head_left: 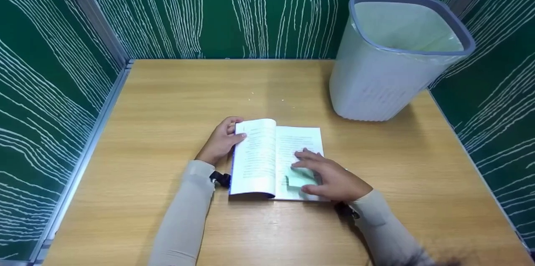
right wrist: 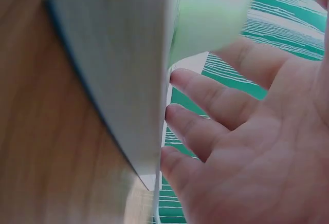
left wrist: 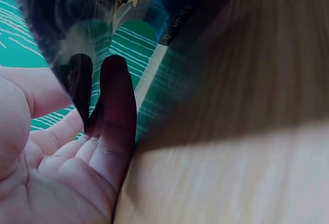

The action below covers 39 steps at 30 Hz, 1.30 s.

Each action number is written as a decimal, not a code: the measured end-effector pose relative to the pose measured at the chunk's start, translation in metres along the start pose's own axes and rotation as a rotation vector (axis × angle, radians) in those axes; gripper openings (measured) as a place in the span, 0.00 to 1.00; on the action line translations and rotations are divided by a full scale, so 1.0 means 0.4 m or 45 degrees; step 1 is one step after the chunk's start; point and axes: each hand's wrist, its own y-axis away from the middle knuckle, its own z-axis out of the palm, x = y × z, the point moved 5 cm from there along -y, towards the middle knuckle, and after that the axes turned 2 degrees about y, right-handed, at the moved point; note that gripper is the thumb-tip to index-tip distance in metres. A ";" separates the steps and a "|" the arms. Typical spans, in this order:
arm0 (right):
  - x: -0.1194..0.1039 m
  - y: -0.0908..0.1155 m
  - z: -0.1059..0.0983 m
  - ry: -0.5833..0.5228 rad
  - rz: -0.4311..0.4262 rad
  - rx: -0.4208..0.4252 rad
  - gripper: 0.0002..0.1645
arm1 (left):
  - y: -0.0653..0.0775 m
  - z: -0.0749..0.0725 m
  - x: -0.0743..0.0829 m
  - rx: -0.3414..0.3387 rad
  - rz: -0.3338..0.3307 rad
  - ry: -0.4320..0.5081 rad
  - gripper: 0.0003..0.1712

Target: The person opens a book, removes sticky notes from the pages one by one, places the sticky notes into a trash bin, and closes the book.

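An open book [head_left: 255, 157] with printed pages lies on the table in the head view. My left hand [head_left: 220, 142] grips its left edge, thumb on the page and fingers beneath the dark, glossy cover [left wrist: 67, 18]. Over the right-hand page is my right hand [head_left: 332, 177], its fingers spread and loosely bent. On that page sits a pale green sticky note [head_left: 299, 177], partly covered by the hand. In the right wrist view the green note [right wrist: 211, 23] curls up from the page, with several fingertips [right wrist: 177, 113] right at the paper beside it.
A pale grey waste bin [head_left: 376, 82] with a blue-grey rim and a liner stands at the back right of the wooden table [head_left: 188, 86]. Green panels with white wavy lines [head_left: 250, 11] enclose the back and sides. Several tiny white specks lie beyond the book.
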 end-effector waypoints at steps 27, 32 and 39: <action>0.008 0.008 0.005 -0.038 -0.020 0.104 0.18 | -0.002 -0.004 -0.005 0.008 0.018 -0.039 0.28; 0.012 0.007 -0.008 -0.135 -0.067 0.167 0.03 | -0.004 -0.004 -0.005 0.004 0.015 -0.046 0.29; 0.016 0.009 -0.025 -0.178 0.031 0.304 0.05 | -0.002 -0.003 -0.005 0.001 0.004 -0.037 0.30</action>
